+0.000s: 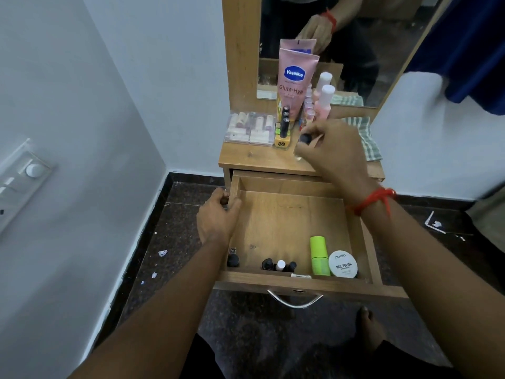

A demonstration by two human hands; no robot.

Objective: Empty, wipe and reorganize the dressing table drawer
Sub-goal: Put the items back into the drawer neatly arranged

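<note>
Right hand (332, 151): over the dressing table top (246, 157), fingers closed around a small clear bottle with a dark cap (304, 142). The bottle sits at or just above the surface, right of the yellow-based bottle (282, 138); contact with the top cannot be confirmed.

Left hand (217, 217): clenched on the left wall of the open drawer (363, 236), near its far corner, apparently steadying it.

Drawer contents remaining, all along the near edge: a dark-capped bottle at the left (233, 259), three small bottles grouped at centre (278, 265), a green tube (319, 254), and a round white nail polish remover tub (343, 264) at the right. The far half of the drawer floor is bare.

Table top: pink lotion tube (296, 80) standing at the mirror, clear case of small items (250, 128) at the left, pink bottles (323, 101) behind the right hand, checked cloth (367, 138) at the far right.

Assessment: emptying is in progress, well short of complete; wiping has not begun.

Recommendation: set the bottle upright on a bare patch in front of the standing items, clear of the yellow-based bottle, and release only once it is stable. The back row is crowded and tall; a knock could topple the lotion tube. Keep the cloth reachable.
</note>
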